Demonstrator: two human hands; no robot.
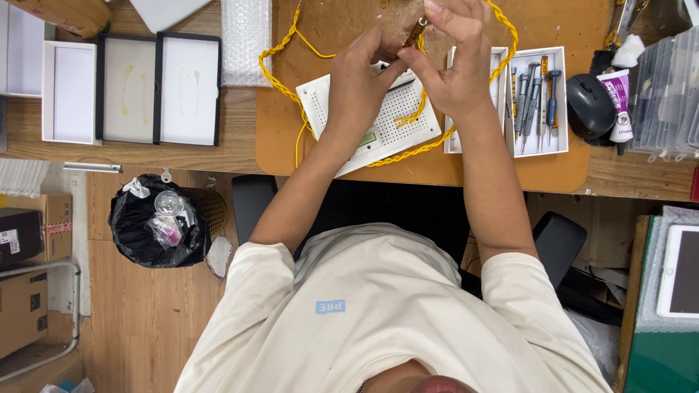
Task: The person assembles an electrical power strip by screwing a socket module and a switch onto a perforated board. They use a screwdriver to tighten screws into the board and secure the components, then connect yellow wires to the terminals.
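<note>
at the far left of the worktop (218, 156) lie shallow white trays (159, 89) with dark rims, side by side, and next to them a strip of bubble wrap (245, 40). below the worktop edge stands a bin lined with a black bag (156, 225) on the wooden floor. toward the middle, on an orange mat (568, 171), a white perforated device (386, 120) lies tilted, with a yellow twisted cable (280, 76) looping around and across it. above this device the two hands meet: the left hand (357, 84) is closed around the lower end of a small brown-handled screwdriver (416, 31), while the right hand (455, 69) pinches its upper part between fingertips, so the tool sits between both hands, raised off the device and slanted up to the right. both hands are narrow, fingers curled on the tool; neither rests on the device itself. just right of the right hand, a white tray of small screwdrivers (535, 98) lies on the mat, its tools side by side and lengthwise. further right sit a dark round object (588, 105), a white and purple tube (619, 102) and clear plastic boxes (666, 91). at the lower right edge a tablet (681, 269) lies on a green surface.
</note>
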